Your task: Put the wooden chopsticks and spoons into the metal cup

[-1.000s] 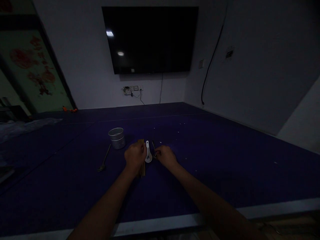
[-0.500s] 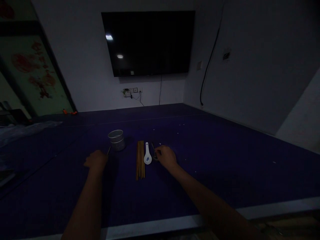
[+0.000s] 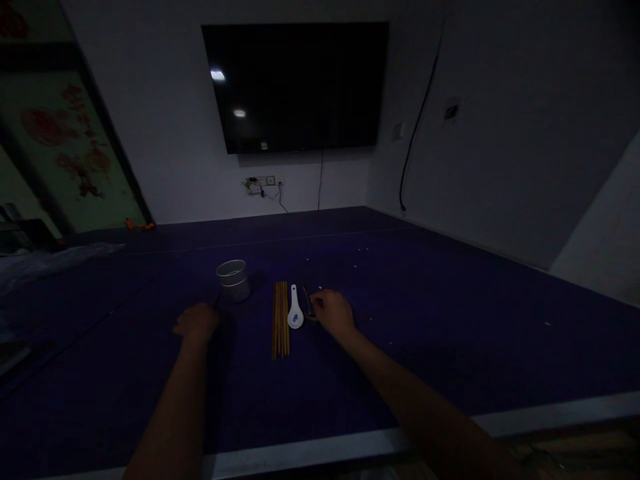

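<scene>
My left hand (image 3: 197, 323) is closed, low over the surface, just left of and nearer than a grey metal cup (image 3: 234, 281). A thin dark stick-like piece (image 3: 217, 299) sticks out from its fingers; its kind is too dim to tell. My right hand (image 3: 334, 312) pinches a dark metal spoon (image 3: 308, 300) lying on the surface, its bowl end partly hidden by the fingers. Just left of it lies a white ceramic spoon (image 3: 295, 313) with a blue mark in its bowl. Beside that, several wooden chopsticks (image 3: 281, 323) lie in a parallel bundle.
The dark blue-purple surface (image 3: 310, 393) has a pale front edge (image 3: 310, 448) and small white specks. Clear plastic wrapping (image 3: 60, 260) lies at the left. A wall television (image 3: 300, 87), sockets (image 3: 270, 181) and a hanging black cable (image 3: 420, 127) are at the back.
My left hand has shifted slightly right, and less of the thin piece shows from it. My right hand stays almost in place at the metal spoon.
</scene>
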Tool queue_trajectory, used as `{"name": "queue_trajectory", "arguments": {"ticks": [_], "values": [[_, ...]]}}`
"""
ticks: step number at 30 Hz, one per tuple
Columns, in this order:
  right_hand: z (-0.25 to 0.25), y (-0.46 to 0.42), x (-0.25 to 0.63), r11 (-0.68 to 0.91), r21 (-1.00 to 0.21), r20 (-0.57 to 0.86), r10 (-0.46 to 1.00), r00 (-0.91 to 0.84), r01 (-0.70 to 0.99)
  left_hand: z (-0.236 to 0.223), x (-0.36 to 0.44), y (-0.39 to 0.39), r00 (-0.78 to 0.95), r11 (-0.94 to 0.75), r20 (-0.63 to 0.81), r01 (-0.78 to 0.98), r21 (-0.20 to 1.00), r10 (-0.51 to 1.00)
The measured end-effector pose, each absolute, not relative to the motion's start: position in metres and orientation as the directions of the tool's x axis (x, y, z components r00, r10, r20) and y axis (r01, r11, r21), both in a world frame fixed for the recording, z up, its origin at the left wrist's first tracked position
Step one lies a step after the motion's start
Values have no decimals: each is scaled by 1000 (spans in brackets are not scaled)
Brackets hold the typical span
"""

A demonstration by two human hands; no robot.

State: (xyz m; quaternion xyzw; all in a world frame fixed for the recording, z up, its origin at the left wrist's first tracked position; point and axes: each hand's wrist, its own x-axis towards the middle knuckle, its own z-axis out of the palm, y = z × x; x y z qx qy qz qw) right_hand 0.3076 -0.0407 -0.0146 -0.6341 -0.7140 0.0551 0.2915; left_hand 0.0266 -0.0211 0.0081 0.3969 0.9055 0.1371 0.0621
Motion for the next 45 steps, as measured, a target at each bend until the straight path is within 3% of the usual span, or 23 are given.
{"name": "queue_trajectory", "arguments": {"ticks": [3, 7, 9, 13, 17, 20, 26, 34, 38, 45], "values": [[-13, -41, 308, 199, -474, 381, 924, -4, 858, 16, 25, -28, -761, 610, 193, 622, 491, 620], [-10, -43, 306, 264, -542, 497, 867, 51, 798, 31, 29, -38, -731, 351, 496, 669, 655, 468], [-8, -44, 305, 326, -571, 561, 825, 68, 753, 35, 43, -40, -623, 129, 649, 757, 641, 435], [-8, -48, 302, 489, -564, 659, 752, 6, 666, 24, 93, -41, -292, -196, 815, 879, 435, 501], [-9, -53, 298, 609, -511, 689, 712, -136, 607, -2, 138, -39, 93, -471, 820, 852, 227, 565], [-10, -54, 296, 653, -517, 701, 694, -163, 554, -15, 150, -39, 258, -572, 796, 810, 131, 547], [-9, -49, 296, 633, -639, 684, 727, -53, 437, -18, 148, -42, 356, -616, 764, 785, 67, 538], [-10, -44, 296, 538, -814, 569, 814, 116, 219, -16, 154, -47, 350, -642, 738, 753, 145, 577], [-10, -35, 309, 484, -859, 511, 817, 266, 166, -17, 156, -53, 291, -579, 716, 792, 192, 635], [-12, -25, 317, 464, -884, 456, 825, 333, 61, -16, 160, -54, 395, -583, 626, 803, 121, 673]]}}
